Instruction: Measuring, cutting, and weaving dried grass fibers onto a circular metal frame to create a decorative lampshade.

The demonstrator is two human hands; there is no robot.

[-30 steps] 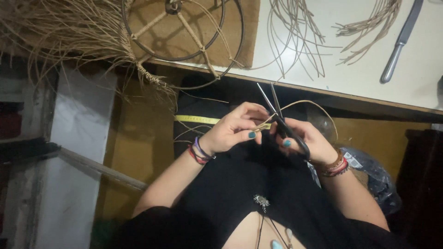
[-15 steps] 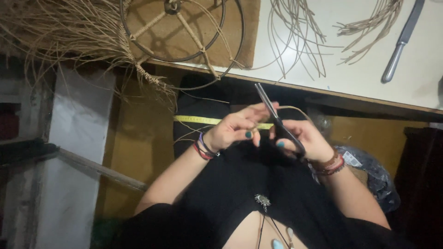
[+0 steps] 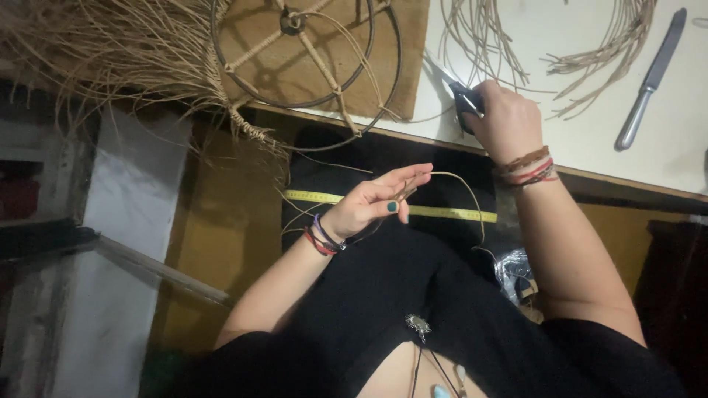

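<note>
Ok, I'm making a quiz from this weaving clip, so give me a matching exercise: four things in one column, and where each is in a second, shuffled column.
Things:
1. scissors
2. thin cane strand
3. table knife
4. yellow tape measure

Places:
A. pinched in the left hand
B. lying alone at the right end of the white table
C. gripped in the right hand at the table
D. stretched across the lap below the table edge

Pairs: 1-C, 2-A, 3-B, 4-D
</note>
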